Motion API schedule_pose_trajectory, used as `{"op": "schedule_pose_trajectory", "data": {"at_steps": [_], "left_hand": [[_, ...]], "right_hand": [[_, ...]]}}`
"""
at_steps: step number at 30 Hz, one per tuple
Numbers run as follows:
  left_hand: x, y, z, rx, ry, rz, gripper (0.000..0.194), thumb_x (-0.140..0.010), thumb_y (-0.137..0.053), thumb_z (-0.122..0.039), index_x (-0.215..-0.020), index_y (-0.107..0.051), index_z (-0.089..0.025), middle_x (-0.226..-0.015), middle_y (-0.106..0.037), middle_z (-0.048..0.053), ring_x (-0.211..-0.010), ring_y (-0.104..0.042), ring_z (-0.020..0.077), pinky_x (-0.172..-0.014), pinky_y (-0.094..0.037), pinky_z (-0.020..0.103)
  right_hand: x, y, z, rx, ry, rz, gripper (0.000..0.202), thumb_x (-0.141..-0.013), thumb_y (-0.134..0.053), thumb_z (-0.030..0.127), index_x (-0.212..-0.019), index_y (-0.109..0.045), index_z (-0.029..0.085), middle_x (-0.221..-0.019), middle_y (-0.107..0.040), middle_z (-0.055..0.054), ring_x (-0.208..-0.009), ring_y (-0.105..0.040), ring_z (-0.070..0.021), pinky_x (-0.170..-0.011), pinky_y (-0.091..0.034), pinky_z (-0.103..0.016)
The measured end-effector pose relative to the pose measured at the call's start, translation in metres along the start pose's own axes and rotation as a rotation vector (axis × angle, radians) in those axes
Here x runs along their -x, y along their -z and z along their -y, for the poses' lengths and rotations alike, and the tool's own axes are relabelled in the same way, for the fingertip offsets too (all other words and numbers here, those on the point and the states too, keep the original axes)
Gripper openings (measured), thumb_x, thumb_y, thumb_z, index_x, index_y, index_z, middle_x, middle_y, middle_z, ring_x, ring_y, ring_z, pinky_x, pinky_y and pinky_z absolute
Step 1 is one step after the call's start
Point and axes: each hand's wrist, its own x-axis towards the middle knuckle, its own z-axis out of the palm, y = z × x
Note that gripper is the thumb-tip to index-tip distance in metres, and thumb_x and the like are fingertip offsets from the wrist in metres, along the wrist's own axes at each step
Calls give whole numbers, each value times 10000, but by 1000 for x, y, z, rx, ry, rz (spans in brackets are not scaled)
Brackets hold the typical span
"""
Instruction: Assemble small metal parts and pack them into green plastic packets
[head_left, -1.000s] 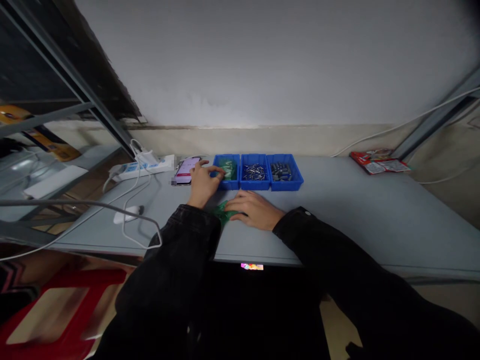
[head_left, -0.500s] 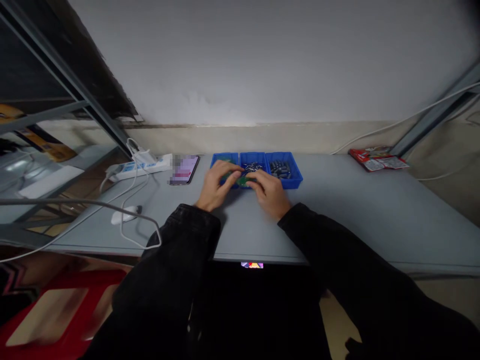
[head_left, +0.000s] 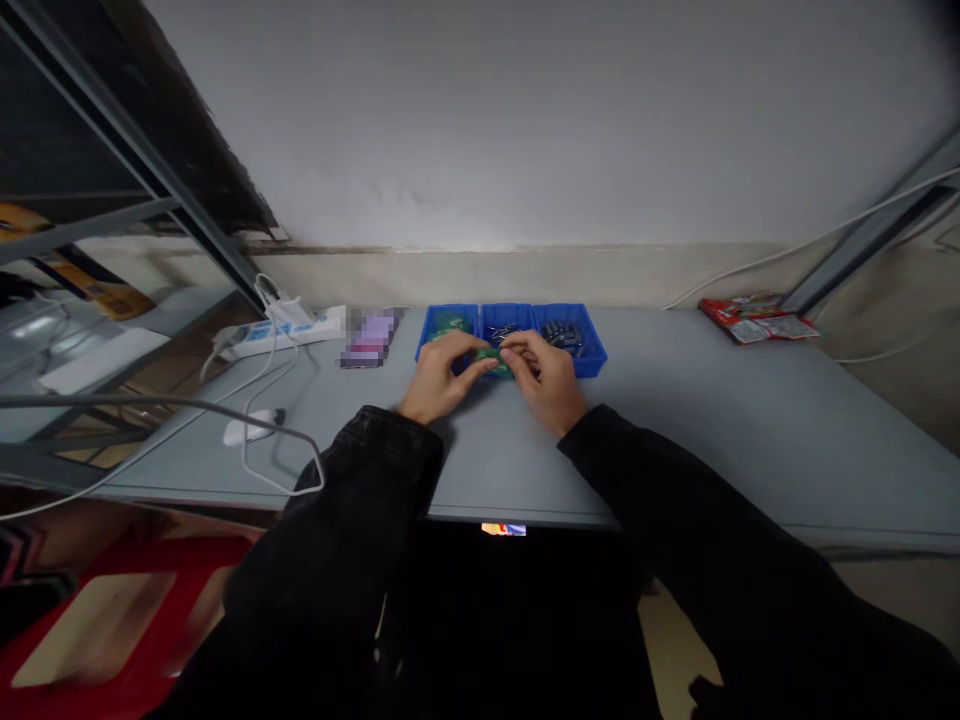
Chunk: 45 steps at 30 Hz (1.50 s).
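Both hands meet in front of the blue bins, fingertips around a small green piece (head_left: 491, 356) whose exact kind is too blurred to tell. My left hand (head_left: 439, 378) pinches its left side between thumb and fingers. On the other side, my right hand (head_left: 549, 383) grips it with thumb and curled fingers. Behind my left hand is the left blue bin (head_left: 421, 338), with green pieces (head_left: 452, 325) in it. The middle bin (head_left: 506, 311) has small shiny metal parts (head_left: 500, 332), partly covered by my hands. Dark grey cylindrical parts (head_left: 562, 335) fill much of the right bin (head_left: 596, 352).
To the left are a phone (head_left: 371, 338), a white power strip (head_left: 262, 338) with plugs and cables, and a white mouse-like object (head_left: 251, 428). A red packet (head_left: 757, 320) lies at the far right. The wall (head_left: 510, 150) rises behind the table (head_left: 697, 430).
My left hand has shifted slightly right and away from the left bin, showing more of its green pieces. Its fingertips now join my right hand's at the green piece.
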Motion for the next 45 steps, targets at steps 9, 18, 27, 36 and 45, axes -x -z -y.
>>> {"op": "schedule_pose_trajectory", "data": {"at_steps": [9,18,27,36,45], "left_hand": [[-3,1,1,8,15,2,397,-944,-621,-429,-658,-540,-166,-615,-474,-35,-598,-403,122,-597,-325,266],[-2,-2,1,5,0,57,473,-925,-643,-489,-635,-434,-179,-605,-371,-53,-583,-332,117,-589,-276,272],[-3,2,0,50,-35,49,463,-992,-538,-441,-628,-422,-180,-620,-358,-43,-599,-335,124,-598,-270,278],[-4,1,-3,77,18,47,407,-991,-545,-426,-678,-493,-170,-639,-434,-36,-618,-377,121,-601,-297,262],[-3,1,1,94,14,23,458,-940,-626,-452,-629,-429,-180,-607,-376,-53,-586,-343,114,-575,-285,262]], "right_hand": [[0,-4,2,85,-20,65,108,-895,-689,262,-904,-628,173,-712,-594,6,-628,-499,-132,-630,-379,-256],[0,-1,3,-26,-76,13,161,-918,-632,315,-866,-534,198,-699,-556,21,-612,-479,-119,-607,-378,-253],[0,-2,2,-81,-116,205,353,-1002,-508,408,-741,-562,176,-633,-544,12,-593,-489,-122,-593,-352,-266],[0,-4,2,62,-37,149,262,-927,-642,311,-739,-502,193,-649,-499,23,-625,-455,-134,-629,-337,-272],[1,-3,1,-15,-65,179,288,-913,-671,366,-732,-545,179,-610,-447,51,-567,-367,-101,-583,-297,-261]]}}
